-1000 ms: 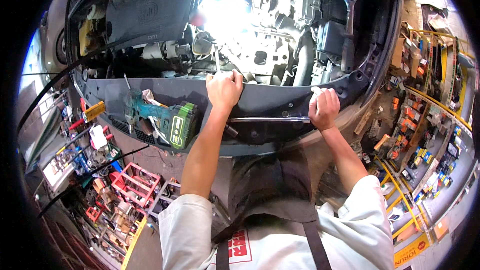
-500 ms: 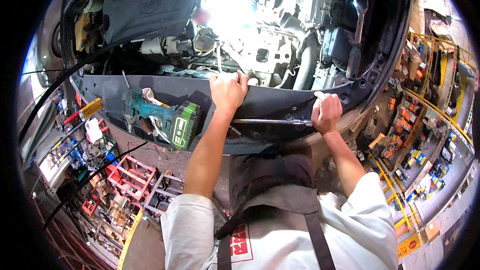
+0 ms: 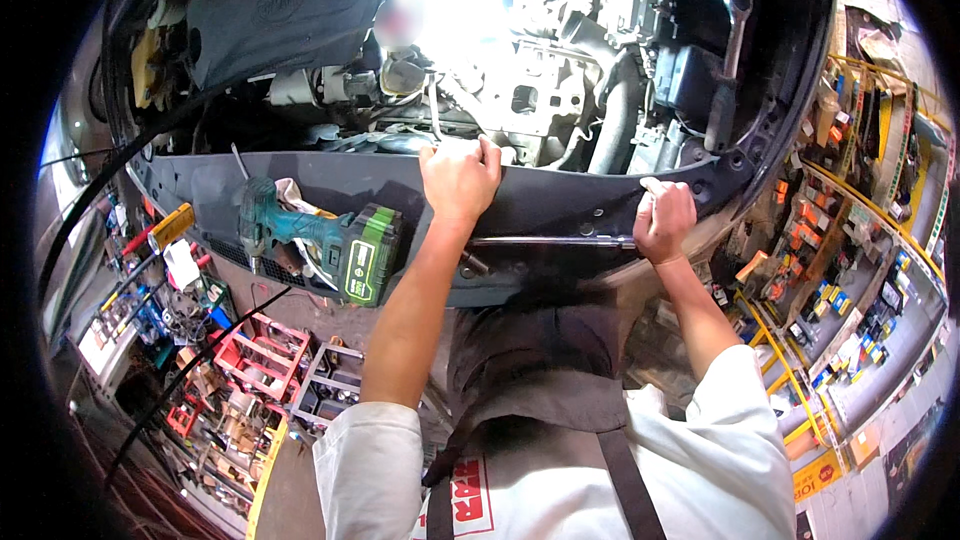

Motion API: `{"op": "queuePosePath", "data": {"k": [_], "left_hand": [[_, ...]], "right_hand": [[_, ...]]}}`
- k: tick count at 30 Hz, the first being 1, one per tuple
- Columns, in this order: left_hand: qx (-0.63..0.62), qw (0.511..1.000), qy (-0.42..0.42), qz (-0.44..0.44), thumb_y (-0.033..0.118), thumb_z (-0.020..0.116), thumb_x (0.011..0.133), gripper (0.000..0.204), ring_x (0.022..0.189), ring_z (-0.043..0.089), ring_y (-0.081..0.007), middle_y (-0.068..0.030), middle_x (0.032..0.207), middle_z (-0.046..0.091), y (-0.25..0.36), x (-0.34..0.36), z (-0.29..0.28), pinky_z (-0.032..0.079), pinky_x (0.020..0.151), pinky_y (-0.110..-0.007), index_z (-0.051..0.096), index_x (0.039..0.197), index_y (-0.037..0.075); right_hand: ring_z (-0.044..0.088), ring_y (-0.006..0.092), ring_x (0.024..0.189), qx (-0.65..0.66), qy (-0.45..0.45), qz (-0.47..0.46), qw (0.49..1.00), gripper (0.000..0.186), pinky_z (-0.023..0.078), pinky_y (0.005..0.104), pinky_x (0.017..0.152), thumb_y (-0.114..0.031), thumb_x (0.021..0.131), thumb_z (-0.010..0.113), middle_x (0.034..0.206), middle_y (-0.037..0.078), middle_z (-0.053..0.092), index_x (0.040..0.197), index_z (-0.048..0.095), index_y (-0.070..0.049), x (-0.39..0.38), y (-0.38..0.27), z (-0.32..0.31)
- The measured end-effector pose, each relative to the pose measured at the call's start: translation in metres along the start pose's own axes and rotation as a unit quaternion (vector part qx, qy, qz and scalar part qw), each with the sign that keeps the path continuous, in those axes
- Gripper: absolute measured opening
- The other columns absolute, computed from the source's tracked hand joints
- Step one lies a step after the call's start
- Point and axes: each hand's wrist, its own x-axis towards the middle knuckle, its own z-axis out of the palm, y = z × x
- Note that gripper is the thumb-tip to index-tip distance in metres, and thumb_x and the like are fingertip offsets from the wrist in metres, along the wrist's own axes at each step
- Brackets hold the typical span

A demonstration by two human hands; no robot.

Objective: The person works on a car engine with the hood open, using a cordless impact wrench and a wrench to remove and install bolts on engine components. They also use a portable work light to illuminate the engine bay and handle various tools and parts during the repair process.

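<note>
My left hand (image 3: 460, 180) is closed over the edge of the dark front panel (image 3: 545, 202) of a car's open engine bay; its fingertips are partly hidden. On the panel's right part rests my right hand (image 3: 665, 221), fingers curled, and what they hold, if anything, is hidden. A long chrome bar (image 3: 560, 240) lies along the panel between my hands, its right end meeting my right hand. Left of my left arm, a teal cordless power tool (image 3: 300, 225) with a green-and-black battery lies on the panel. Beyond the panel, a bright glare covers part of the engine (image 3: 540, 90).
A ratchet wrench (image 3: 736, 30) lies at the engine bay's right side. A black cover (image 3: 290, 15) sits at its far left. Red crates (image 3: 265, 345) and tools crowd the floor at left; yellow-framed shelves (image 3: 840, 330) with small boxes stand at right. Black cables cross the left side.
The view has shifted slightly. Both hands stay at the panel in nearly the same places, and the bar and power tool lie as before.
</note>
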Motion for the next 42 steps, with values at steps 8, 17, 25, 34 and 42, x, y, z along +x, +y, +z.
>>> {"op": "queuePosePath", "data": {"k": [8, 17, 25, 34, 42], "left_hand": [[-0.020, 1.000, -0.017, -0.015, 0.020, 0.059, 0.078, 0.026, 0.057, 0.057, -0.0251, -0.0073, 0.055, 0.057, 0.0003, 0.0024, -0.0025, 0.037, 0.064, -0.037, 0.060, 0.055, 0.007], [-0.041, 0.999, -0.007, -0.026, 0.019, 0.061, 0.076, 0.027, 0.056, 0.055, -0.0220, -0.0053, 0.052, 0.054, -0.0007, 0.0011, -0.0037, 0.035, 0.061, -0.036, 0.056, 0.052, 0.009], [-0.024, 0.999, -0.020, -0.010, 0.021, 0.059, 0.078, 0.028, 0.056, 0.055, -0.0206, -0.0041, 0.053, 0.055, -0.0007, 0.0012, -0.0016, 0.034, 0.060, -0.036, 0.056, 0.052, 0.010], [-0.028, 1.000, 0.009, -0.003, 0.019, 0.059, 0.078, 0.031, 0.056, 0.057, -0.0245, -0.0079, 0.053, 0.056, 0.0015, 0.0036, -0.0024, 0.036, 0.062, -0.037, 0.055, 0.049, 0.009], [-0.003, 1.000, -0.014, -0.014, 0.022, 0.056, 0.080, 0.033, 0.055, 0.058, -0.0267, -0.0099, 0.055, 0.059, 0.0010, 0.0013, -0.0004, 0.038, 0.064, -0.038, 0.059, 0.051, 0.006]], "right_hand": [[0.048, 0.0275, 0.066, -0.017, -0.019, 0.000, 1.000, 0.019, 0.040, 0.0382, 0.060, -0.003, 0.075, 0.053, 0.075, 0.009, 0.053, 0.093, 0.057, -0.004, 0.0036, -0.0037, -0.0008], [0.049, 0.0284, 0.066, -0.016, -0.041, -0.001, 0.999, 0.018, 0.039, 0.0380, 0.060, -0.001, 0.075, 0.051, 0.076, 0.010, 0.053, 0.092, 0.055, -0.004, 0.0073, -0.0043, -0.0010], [0.048, 0.0281, 0.066, -0.009, -0.050, 0.002, 0.999, 0.019, 0.039, 0.0384, 0.061, -0.004, 0.075, 0.052, 0.077, 0.010, 0.053, 0.093, 0.056, -0.005, 0.0059, -0.0051, -0.0046], [0.050, 0.0277, 0.067, -0.003, -0.020, 0.002, 1.000, 0.019, 0.041, 0.0377, 0.061, -0.001, 0.072, 0.054, 0.077, 0.010, 0.055, 0.091, 0.057, -0.003, 0.0061, -0.0045, -0.0040], [0.050, 0.0291, 0.069, 0.007, -0.002, -0.005, 1.000, 0.018, 0.041, 0.0382, 0.062, -0.002, 0.071, 0.054, 0.077, 0.011, 0.054, 0.088, 0.057, -0.004, 0.0038, -0.0032, -0.0025]]}}
